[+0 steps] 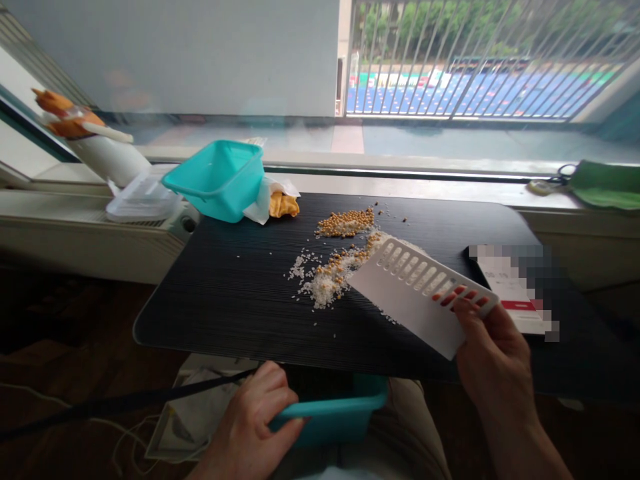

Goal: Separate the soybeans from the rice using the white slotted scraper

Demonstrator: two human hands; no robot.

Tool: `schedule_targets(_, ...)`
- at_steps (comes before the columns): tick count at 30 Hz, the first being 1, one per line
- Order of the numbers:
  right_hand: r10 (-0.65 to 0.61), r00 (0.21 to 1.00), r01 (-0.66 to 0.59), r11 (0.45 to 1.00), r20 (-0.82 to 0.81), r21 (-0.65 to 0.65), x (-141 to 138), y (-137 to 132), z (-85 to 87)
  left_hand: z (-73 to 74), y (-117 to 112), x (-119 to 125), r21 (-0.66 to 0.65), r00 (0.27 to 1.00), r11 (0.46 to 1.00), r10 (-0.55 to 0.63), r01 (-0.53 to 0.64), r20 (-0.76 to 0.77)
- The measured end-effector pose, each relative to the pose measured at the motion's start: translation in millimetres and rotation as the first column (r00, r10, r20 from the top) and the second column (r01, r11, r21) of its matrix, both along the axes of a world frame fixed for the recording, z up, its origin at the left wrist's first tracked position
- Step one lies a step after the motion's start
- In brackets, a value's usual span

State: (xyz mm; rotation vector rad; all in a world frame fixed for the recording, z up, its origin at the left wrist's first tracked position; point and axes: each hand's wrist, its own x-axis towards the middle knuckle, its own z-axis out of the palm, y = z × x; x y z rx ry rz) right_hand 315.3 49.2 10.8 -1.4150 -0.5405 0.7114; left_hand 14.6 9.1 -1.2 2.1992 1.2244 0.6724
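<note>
My right hand (487, 350) grips a white slotted plastic scraper (417, 293) and holds it tilted over the black tabletop (240, 300). The scraper's far edge touches a mixed heap of white rice and yellow beans (333, 270). A separate small pile of yellow beans (346, 223) lies just behind it. My left hand (255, 417) is closed on the rim of a teal basin (333, 417) held below the table's front edge, mostly hidden by the tabletop.
A second teal basin (217, 179) leans at the table's back left, beside crumpled paper (273, 200) and a clear plastic lid (143, 200). A white card (515, 293) lies at the right. A green cloth (605, 185) rests on the windowsill. Cables (115, 403) trail below left.
</note>
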Motion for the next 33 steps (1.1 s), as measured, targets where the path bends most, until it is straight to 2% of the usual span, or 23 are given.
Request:
schedule_targets(7,0.072,0.997,-0.073,0.997,-0.034,-0.022,-7,1,1.5,1.6,1,2,0.033,1.0,0.999,-0.003,0.003,0.005)
schedule_targets(11,0.118,0.992,-0.12,0.99,-0.037,-0.076,2,-9,-0.5,2.9,2,2,0.036,1.0,0.999,-0.004,0.004,0.002)
schedule_targets(18,0.205,0.976,-0.211,0.974,-0.08,-0.085,11,-29,3.7,1.3,0,2,0.015,1.0,1.0,0.011,-0.012,0.012)
schedule_targets(25,0.293,0.955,-0.297,0.944,-0.045,-0.143,29,-40,-3.7,0.2,0,1,-0.004,1.0,1.0,0.015,-0.014,0.012)
schedule_targets(29,0.332,0.938,-0.345,0.92,-0.095,-0.186,11,-46,6.5,-1.1,0,0,0.011,1.0,1.0,0.005,-0.005,0.019)
schedule_targets(33,0.254,0.954,-0.271,0.958,-0.159,-0.098,-9,-37,11.7,-2.3,-1,0,-0.004,1.0,1.0,0.013,-0.013,0.004)
